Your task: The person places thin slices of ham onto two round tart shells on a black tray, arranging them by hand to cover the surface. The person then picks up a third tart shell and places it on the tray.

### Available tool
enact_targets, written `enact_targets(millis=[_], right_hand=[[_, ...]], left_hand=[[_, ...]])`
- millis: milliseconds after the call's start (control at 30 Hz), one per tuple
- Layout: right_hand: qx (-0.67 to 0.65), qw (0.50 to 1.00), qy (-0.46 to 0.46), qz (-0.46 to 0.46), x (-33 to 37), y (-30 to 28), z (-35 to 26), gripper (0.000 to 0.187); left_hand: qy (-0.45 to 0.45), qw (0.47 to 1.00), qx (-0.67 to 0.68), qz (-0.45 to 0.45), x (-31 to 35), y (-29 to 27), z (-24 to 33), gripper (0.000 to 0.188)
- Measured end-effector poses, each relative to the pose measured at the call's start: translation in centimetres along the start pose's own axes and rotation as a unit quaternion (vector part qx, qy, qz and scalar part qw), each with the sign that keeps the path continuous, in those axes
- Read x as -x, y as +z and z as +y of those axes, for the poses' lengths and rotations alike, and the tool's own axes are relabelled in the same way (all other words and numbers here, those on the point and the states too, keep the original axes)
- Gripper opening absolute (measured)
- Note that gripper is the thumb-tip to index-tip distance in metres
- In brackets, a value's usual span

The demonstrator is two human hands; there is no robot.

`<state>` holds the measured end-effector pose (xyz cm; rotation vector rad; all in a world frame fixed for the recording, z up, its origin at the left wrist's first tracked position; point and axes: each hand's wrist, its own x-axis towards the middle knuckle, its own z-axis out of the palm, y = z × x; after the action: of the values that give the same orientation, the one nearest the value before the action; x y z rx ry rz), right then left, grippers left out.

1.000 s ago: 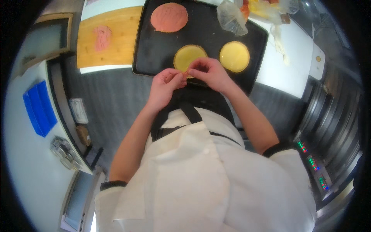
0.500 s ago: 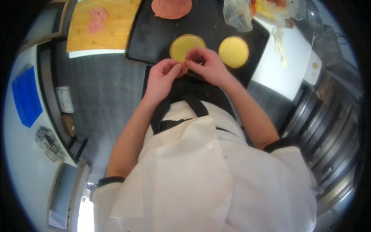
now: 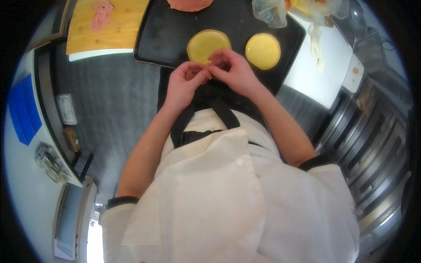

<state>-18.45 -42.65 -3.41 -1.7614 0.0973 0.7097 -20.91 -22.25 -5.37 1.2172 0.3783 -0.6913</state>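
On my screen I see a white desk (image 3: 322, 83). It holds a big black tray (image 3: 166, 39), a wooden board (image 3: 120, 33) on the tray's left, and crinkly see-through bags (image 3: 269, 14) near the tray's far right corner.

From here I see the left hand (image 3: 186, 84) and right hand (image 3: 236, 72) meeting at the fingertips by the near edge of the black baking tray (image 3: 169, 37), a scalloped yellow disc (image 3: 206, 43) beyond.

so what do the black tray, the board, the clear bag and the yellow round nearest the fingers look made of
Black tray: probably metal, dark matte coating; even black surface, thin rim.
Board: likely wood, smooth; warm tan, faint grain marks.
Clear bag: thin, shiny plastic film; see-through and crinkled.
Yellow round: perhaps dough or custard; smooth top, ridged edge, can't tell which.
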Motion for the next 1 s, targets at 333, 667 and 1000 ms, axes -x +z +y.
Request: enact_targets(millis=[333, 667, 1000], right_hand=[[-0.083, 0.996, 0.024, -0.032, 0.2, 1.3, 2.2, 0.03], [0.037, 0.994, 0.048, 0.095, -2.1, 2.0, 7.3, 0.038], [0.186, 0.972, 0.042, 0.141, -3.6, 4.2, 6.4, 0.038]], left_hand=[[0.013, 1.0, -0.001, 0.017, -0.2, -0.4, -2.2, 0.022], [-0.045, 0.995, -0.034, 0.084, 0.4, -4.5, -6.4, 0.021], [-0.065, 0.992, -0.026, 0.101, 1.9, -4.2, -6.8, 0.021]])
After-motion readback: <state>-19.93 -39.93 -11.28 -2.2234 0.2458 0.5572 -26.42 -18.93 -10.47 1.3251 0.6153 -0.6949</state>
